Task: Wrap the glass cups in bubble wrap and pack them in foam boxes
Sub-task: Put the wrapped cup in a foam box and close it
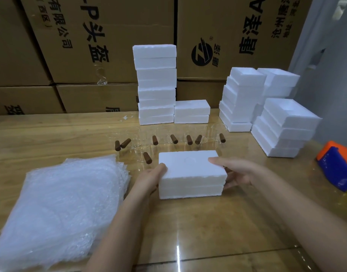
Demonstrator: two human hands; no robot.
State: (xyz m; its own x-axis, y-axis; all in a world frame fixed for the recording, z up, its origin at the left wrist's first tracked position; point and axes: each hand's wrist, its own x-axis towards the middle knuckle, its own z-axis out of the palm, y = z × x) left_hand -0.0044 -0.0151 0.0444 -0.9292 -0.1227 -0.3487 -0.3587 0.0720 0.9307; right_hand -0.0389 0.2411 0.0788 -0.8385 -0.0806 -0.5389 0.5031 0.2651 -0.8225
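A closed white foam box (190, 173) is held at the middle of the wooden table (51, 132). My left hand (149, 178) grips its left side, thumb on the top edge. My right hand (235, 170) grips its right side, thumb lying on the lid. Behind the box stand several clear glass cups with brown wooden handles (173, 138), in a loose row. A pile of bubble wrap sheets (60, 201) lies at the front left.
A tall stack of closed foam boxes (156, 83) and a lower closed foam box (192, 111) stand at the back. Open foam box halves (286, 126) are piled at the right. An orange and blue tape dispenser (337, 165) sits at the right edge. Cardboard cartons (102, 40) form the back wall.
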